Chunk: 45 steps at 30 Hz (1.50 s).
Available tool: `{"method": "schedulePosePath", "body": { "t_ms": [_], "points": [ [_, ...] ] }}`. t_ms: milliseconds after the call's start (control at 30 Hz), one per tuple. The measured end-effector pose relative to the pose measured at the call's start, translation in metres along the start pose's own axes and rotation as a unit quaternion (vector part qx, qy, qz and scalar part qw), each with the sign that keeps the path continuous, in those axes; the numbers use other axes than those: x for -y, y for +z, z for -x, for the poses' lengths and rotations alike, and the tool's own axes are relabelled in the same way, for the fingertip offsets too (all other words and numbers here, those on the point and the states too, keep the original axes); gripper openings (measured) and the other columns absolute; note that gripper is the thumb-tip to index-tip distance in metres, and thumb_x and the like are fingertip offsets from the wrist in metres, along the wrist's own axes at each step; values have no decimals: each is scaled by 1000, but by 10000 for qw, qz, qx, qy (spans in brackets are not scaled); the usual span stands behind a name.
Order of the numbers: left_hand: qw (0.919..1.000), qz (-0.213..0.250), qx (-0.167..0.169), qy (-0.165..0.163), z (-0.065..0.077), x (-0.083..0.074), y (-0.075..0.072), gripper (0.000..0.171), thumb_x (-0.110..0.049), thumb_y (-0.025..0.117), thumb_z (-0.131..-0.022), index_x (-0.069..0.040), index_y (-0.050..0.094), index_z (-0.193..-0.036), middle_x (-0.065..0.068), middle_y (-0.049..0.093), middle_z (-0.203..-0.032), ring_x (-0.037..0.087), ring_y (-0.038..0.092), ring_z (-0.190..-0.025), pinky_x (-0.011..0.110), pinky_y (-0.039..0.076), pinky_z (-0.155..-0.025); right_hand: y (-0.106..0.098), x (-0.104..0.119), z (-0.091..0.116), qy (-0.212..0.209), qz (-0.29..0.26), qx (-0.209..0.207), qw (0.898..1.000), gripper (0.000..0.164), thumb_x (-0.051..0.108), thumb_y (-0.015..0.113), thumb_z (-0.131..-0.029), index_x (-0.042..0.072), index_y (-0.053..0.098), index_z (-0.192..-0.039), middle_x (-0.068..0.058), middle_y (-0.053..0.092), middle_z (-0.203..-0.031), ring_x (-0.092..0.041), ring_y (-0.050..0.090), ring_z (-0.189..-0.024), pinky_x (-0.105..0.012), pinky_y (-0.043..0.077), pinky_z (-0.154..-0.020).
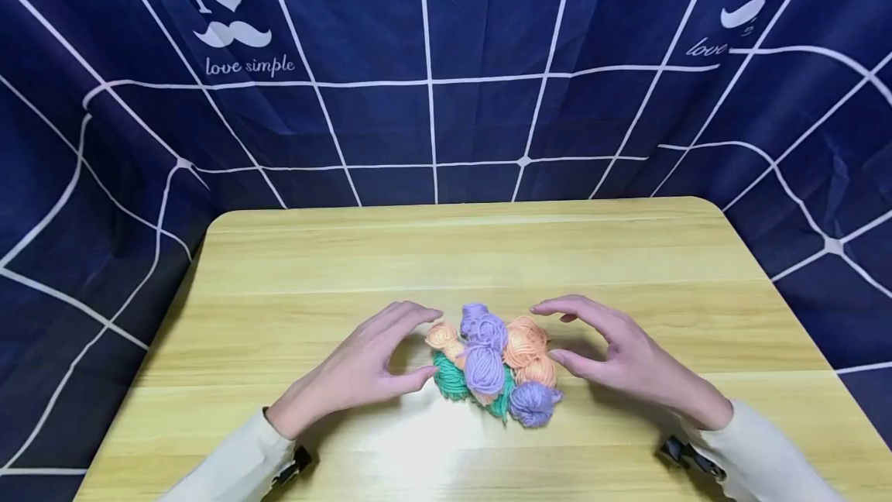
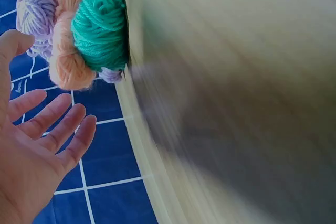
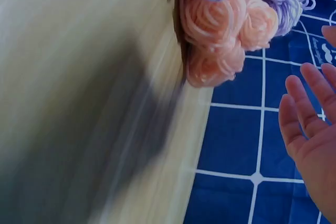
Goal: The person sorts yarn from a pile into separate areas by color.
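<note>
A heap of small yarn balls lies on the table, purple yarn (image 1: 484,366) on top, peach yarn (image 1: 526,342) at the right, green yarn (image 1: 450,376) at the lower left and another purple ball (image 1: 534,404) at the front right. My left hand (image 1: 376,355) is beside the heap's left side, fingers spread and gently bent, holding nothing. Across from it my right hand (image 1: 613,343) holds nothing either, its thumb close to the peach balls. In the left wrist view the green ball (image 2: 100,27) sits beyond the fingers; the right wrist view shows peach balls (image 3: 214,22) past the fingertips.
The light wooden table (image 1: 313,254) has rounded far corners. Dark blue cloth (image 1: 376,122) with white lines and printed words hangs behind it and at both sides. A bright glare lies on the wood in front of the heap.
</note>
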State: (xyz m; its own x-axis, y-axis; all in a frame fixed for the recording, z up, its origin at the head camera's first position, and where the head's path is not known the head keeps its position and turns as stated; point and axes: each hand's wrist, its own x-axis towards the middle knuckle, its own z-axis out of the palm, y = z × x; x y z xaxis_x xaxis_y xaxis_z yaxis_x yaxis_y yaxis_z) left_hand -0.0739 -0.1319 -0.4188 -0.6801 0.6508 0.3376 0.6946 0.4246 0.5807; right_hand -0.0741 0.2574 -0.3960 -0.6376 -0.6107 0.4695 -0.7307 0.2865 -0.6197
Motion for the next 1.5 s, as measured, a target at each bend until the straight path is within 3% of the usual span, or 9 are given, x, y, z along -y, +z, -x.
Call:
{"method": "schedulePosePath", "body": {
  "t_ms": [300, 567, 800, 967, 1267, 1500],
  "points": [
    [9999, 60, 85, 11, -7, -1, 7, 65, -36, 84, -94, -10, 61, -149, -1, 63, -143, 15, 58, -131, 44, 50, -111, 9, 11, -4, 469, -14, 322, 9984, 72, 6, 92, -84, 14, 62, -149, -2, 67, -143, -19, 61, -132, -32, 50, -107],
    [9999, 100, 65, 14, -8, 0, 13, 63, -33, 84, -94, -7, 62, -147, -1, 62, -142, 15, 58, -130, 42, 50, -111, 20, 19, -9, 953, -697, 307, 9925, 71, 7, 93, -85, 18, 61, -148, 0, 67, -141, -29, 62, -128, -38, 51, -105],
    [9997, 162, 93, -154, -7, 2, 16, 62, -35, 83, -96, -8, 62, -147, -1, 61, -143, 15, 57, -131, 43, 49, -112, 28, 20, -12, 1110, -550, 134, 9922, 72, 12, 95, -85, 24, 61, -147, 5, 65, -142, -28, 62, -126, -41, 52, -104],
    [9996, 243, 75, -139, -7, 4, 18, 60, -34, 83, -97, -8, 62, -147, -2, 61, -143, 16, 58, -131, 44, 50, -112, 31, 23, -14, 1263, -525, 262, 9903, 70, 19, 95, -87, 23, 60, -148, 4, 64, -143, -27, 61, -129, -45, 51, -106],
    [9992, 380, -7, -109, -8, 4, 23, 56, -31, 84, -96, -9, 64, -143, -2, 62, -140, 15, 60, -128, 43, 50, -111, 40, 28, -17, 1365, -632, 380, 9879, 74, 27, 97, -86, 24, 60, -150, 4, 56, -151, -21, 54, -138, -40, 47, -114],
    [9991, 354, 96, -212, -9, 1, 25, 58, -32, 83, -96, -11, 63, -147, 1, 62, -146, 19, 57, -136, 47, 48, -114, 44, 25, -20, 1488, -577, 457, 9861, 75, 32, 96, -87, 24, 58, -152, 4, 54, -153, -19, 52, -141, -47, 46, -115]
  ]
}}
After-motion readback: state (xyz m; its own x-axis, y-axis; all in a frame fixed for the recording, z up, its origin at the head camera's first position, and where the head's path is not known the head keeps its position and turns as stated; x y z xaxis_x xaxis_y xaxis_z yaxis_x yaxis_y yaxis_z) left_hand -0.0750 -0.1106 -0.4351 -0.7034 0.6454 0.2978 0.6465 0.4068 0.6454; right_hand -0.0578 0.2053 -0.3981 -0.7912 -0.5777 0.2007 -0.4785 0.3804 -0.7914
